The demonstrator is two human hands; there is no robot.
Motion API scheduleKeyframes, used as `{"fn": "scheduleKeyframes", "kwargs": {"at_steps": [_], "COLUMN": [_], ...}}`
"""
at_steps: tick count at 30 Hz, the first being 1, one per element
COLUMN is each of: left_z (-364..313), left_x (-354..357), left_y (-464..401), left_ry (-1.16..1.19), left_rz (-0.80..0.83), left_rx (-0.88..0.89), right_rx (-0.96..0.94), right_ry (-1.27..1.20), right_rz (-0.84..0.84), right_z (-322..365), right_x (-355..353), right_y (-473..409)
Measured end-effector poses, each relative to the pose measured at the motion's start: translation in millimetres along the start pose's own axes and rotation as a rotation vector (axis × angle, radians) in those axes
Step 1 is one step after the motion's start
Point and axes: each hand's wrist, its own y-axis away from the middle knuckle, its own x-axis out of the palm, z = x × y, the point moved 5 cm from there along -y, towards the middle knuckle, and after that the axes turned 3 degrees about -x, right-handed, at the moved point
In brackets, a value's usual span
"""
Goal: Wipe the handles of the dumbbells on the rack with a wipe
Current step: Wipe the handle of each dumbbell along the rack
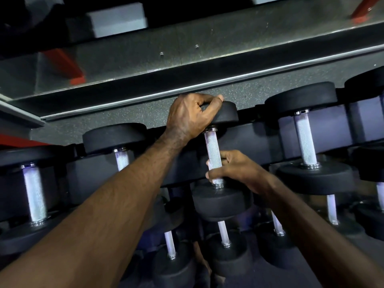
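The left hand (188, 115) grips a dumbbell's far head (225, 113) while the right hand (234, 169) curls round its handle (212, 146).

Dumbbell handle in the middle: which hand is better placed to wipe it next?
Right. The right hand already curls round the dumbbell handle, while the left hand grips the far head, steadying it. No wipe is clearly visible.

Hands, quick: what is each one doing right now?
Left hand: grips the dumbbell's far head.
Right hand: fingers curled round that dumbbell's knurled handle; no wipe can be made out.
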Motion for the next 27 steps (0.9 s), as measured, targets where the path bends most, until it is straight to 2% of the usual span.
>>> {"fn": "scheduleKeyframes", "kwargs": {"at_steps": [5,9,14,19,25,27], "left_z": [0,1,0,0,1,1], "left_x": [-1,0,0,-1,0,0], "left_y": [0,0,1,1,0,0], "left_ry": [0.022,0.008,-0.009,-0.002,-0.002,-0.007], "left_rz": [-0.014,-0.004,-0.013,-0.009,-0.013,-0.017], "left_rx": [0.005,-0.002,0.001,0.0,0.004,0.004], "right_rx": [-0.047,0.008,-0.038,-0.078,-0.221,-0.216], "right_ry": [-0.054,-0.006,-0.069,-0.065,0.139,0.203], "right_rz": [-0.13,-0.055,-0.078,-0.029,-0.356,-0.396], "right_z": [8,-4,13,-14,4,1], "right_x": [-9,-4,-17,-21,-33,-28], "right_y": [-16,-3,-9,28,20,32]}}
